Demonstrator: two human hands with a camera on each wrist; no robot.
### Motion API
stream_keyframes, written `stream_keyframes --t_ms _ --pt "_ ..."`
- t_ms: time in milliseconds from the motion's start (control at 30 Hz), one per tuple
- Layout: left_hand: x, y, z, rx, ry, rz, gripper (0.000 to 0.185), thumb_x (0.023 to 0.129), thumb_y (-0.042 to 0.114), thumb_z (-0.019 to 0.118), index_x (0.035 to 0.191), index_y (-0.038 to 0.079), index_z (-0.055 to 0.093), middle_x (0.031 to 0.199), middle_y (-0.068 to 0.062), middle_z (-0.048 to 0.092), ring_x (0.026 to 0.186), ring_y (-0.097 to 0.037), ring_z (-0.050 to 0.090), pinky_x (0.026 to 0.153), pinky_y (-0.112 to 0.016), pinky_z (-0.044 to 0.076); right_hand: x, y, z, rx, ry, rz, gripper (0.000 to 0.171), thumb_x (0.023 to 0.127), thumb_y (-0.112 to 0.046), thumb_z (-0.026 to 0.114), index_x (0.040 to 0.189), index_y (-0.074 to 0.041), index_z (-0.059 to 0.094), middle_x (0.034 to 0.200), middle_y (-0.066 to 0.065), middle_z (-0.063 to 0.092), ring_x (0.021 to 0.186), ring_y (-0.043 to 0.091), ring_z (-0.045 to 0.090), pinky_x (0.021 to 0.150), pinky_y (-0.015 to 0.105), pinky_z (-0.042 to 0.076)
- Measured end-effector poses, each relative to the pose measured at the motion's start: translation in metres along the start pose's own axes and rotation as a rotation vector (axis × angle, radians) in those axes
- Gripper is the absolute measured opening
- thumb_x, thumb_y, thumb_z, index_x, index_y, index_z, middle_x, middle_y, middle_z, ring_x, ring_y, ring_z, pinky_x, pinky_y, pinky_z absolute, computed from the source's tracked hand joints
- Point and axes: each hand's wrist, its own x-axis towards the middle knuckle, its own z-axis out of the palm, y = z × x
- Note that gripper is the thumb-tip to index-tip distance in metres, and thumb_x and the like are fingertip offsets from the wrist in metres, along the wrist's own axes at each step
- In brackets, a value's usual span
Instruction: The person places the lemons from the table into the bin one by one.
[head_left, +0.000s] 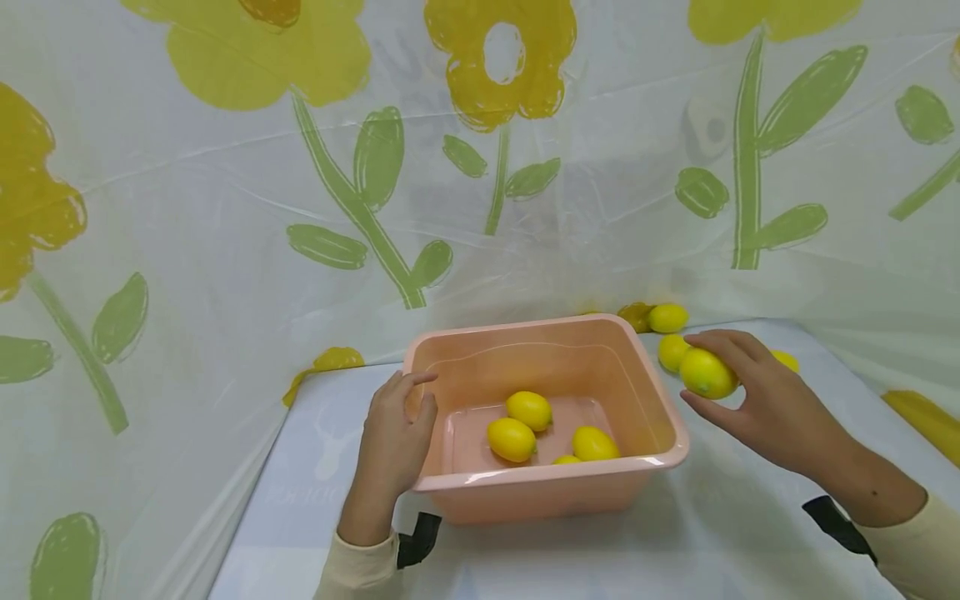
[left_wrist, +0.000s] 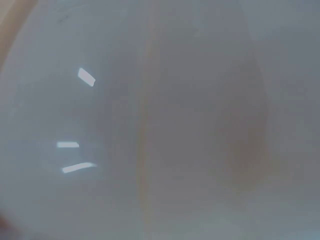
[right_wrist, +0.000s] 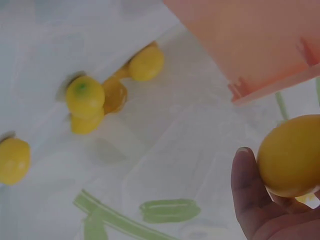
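A pink plastic tub (head_left: 652, 417) stands on the table with several yellow lemons (head_left: 528, 410) in it. My left hand (head_left: 397, 429) grips the tub's left rim, thumb over the edge. Just right of the tub my right hand (head_left: 738, 383) holds a lemon (head_left: 705, 372) above the table; the right wrist view shows that lemon (right_wrist: 292, 155) against my thumb (right_wrist: 247, 180), beside the tub's outer wall (right_wrist: 250, 35). More loose lemons (head_left: 667, 317) lie behind it by the curtain. The left wrist view is a grey blur.
A translucent curtain with yellow flowers and green stems (head_left: 352, 196) hangs behind and on both sides of the table. Loose lemons (right_wrist: 85, 96) lie on the white tablecloth (head_left: 750, 533) near its back right edge. Black wrist straps (head_left: 840, 521) show on both sleeves.
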Motion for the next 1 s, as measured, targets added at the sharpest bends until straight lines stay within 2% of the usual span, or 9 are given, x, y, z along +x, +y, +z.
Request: stream_keyframes --t_ms 67,333,533,567,700,767,800,1000 --pt "0.0 0.0 0.0 -0.002 -0.001 -0.004 0.033 0.099 0.021 0.052 0.129 0.015 0.066 0.151 -0.015 0.049 0.15 -0.035 0.03 0.116 -0.066 0.027 0.001 -0.003 -0.001 0.016 0.013 -0.006 0.068 0.077 -0.024 0.086 0.137 -0.017 0.056 0.134 0.01 0.055 0.11 0.03 0.059 0.084 -0.008 0.027" --pt "0.0 -0.001 0.001 -0.001 0.002 0.0 0.033 0.099 0.021 0.052 0.129 0.015 0.066 0.151 -0.015 0.049 0.149 -0.036 0.031 0.115 -0.066 0.027 0.006 -0.016 -0.005 0.033 0.012 -0.042 0.069 0.075 -0.021 0.088 0.136 -0.018 0.057 0.136 0.005 0.055 0.113 0.028 0.059 0.086 -0.009 0.026" --pt "0.0 -0.001 0.001 -0.007 0.007 0.006 0.033 0.099 0.02 0.053 0.128 0.014 0.066 0.15 -0.015 0.051 0.149 -0.036 0.031 0.115 -0.066 0.027 0.011 -0.027 -0.003 0.048 -0.017 -0.078 0.068 0.075 -0.022 0.088 0.136 -0.018 0.057 0.137 0.003 0.055 0.118 0.026 0.058 0.087 -0.007 0.029" --pt "0.001 -0.001 0.001 -0.008 0.009 0.008 0.033 0.099 0.02 0.053 0.128 0.014 0.066 0.149 -0.015 0.051 0.149 -0.036 0.031 0.115 -0.066 0.027 0.012 -0.028 -0.002 0.044 -0.024 -0.08 0.068 0.075 -0.022 0.087 0.136 -0.018 0.057 0.137 0.003 0.055 0.117 0.025 0.058 0.088 -0.005 0.033" --pt "0.0 -0.001 0.001 -0.008 0.006 0.002 0.033 0.099 0.02 0.053 0.128 0.014 0.066 0.149 -0.014 0.051 0.15 -0.035 0.031 0.116 -0.066 0.027 0.015 -0.033 0.001 0.052 -0.066 -0.124 0.069 0.076 -0.022 0.087 0.138 -0.022 0.056 0.137 0.003 0.054 0.112 0.023 0.061 0.081 0.014 0.054" --pt "0.0 -0.001 0.001 -0.009 0.004 -0.003 0.033 0.099 0.021 0.052 0.128 0.014 0.066 0.149 -0.013 0.051 0.15 -0.034 0.03 0.116 -0.066 0.026 0.016 -0.035 0.003 0.06 -0.089 -0.163 0.07 0.076 -0.022 0.087 0.139 -0.023 0.055 0.138 0.003 0.053 0.109 0.023 0.062 0.076 0.026 0.06" --pt "0.0 -0.001 0.0 -0.01 0.003 -0.005 0.033 0.099 0.021 0.052 0.128 0.015 0.066 0.149 -0.013 0.052 0.15 -0.034 0.03 0.116 -0.065 0.026 0.017 -0.036 0.003 0.067 -0.1 -0.184 0.071 0.076 -0.021 0.087 0.139 -0.023 0.054 0.138 0.003 0.053 0.107 0.023 0.062 0.075 0.028 0.061" --pt "0.001 -0.001 0.002 -0.009 0.008 0.0 0.032 0.099 0.02 0.053 0.128 0.014 0.066 0.147 -0.013 0.053 0.15 -0.035 0.031 0.116 -0.066 0.026 0.022 -0.038 0.01 0.112 -0.139 -0.268 0.072 0.076 -0.019 0.087 0.139 -0.025 0.052 0.139 0.0 0.051 0.1 0.014 0.059 0.075 0.018 0.055"
